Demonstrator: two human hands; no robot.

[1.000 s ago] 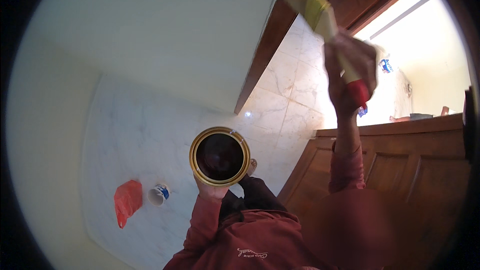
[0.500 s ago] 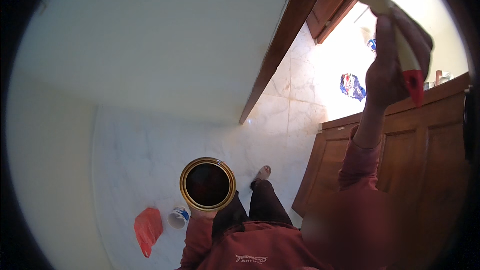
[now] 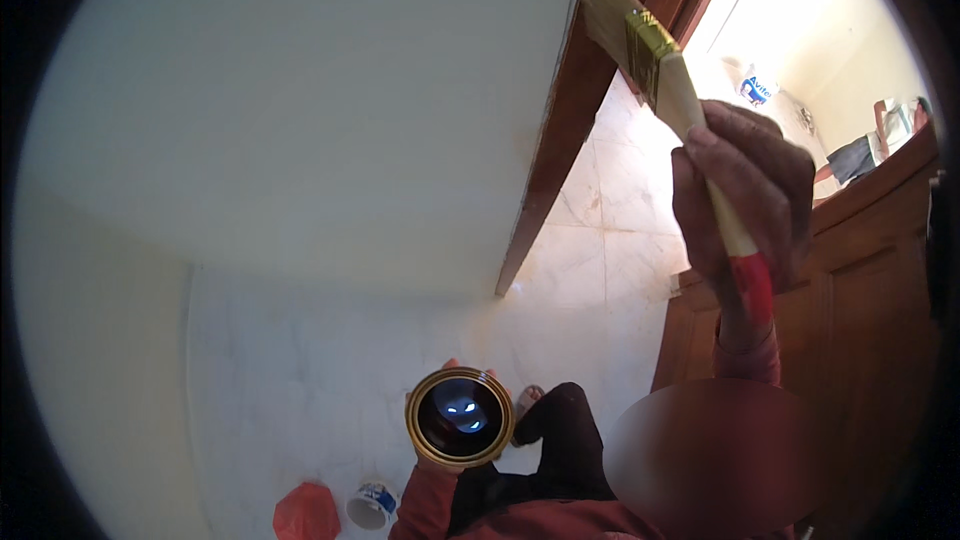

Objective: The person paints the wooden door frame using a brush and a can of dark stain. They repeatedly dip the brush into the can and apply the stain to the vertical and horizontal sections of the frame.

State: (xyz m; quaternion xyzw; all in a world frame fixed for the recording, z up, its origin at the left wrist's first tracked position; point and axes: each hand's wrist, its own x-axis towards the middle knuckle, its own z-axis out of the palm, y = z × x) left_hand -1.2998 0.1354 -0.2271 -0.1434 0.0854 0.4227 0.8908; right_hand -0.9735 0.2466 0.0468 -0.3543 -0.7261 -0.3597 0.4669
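Note:
My right hand [image 3: 765,185] grips a flat paintbrush [image 3: 682,95] by its pale handle, whose end is red. The pale bristles lie over the upper part of the brown wooden door frame [image 3: 562,120], close to where it meets the wall; whether they touch is hard to tell. Low in the middle, my left hand [image 3: 438,464] supports a round metal can [image 3: 412,422] from below, with fingertips showing at its far rim. Dark, glossy liquid fills part of the can and reflects light.
A pale wall [image 3: 330,120] covers the left side. On the marble floor [image 3: 300,360] are a red plastic bag [image 3: 307,513] and a white tub [image 3: 371,507]. A panelled wooden door [image 3: 870,320] stands at right. Beyond the doorway are a bucket [image 3: 755,87] and another person [image 3: 865,145].
My right hand has lowered and come left, bringing the brush's bristles to the door frame. The can in my left hand has shifted right and nearer my body. My view has also shifted.

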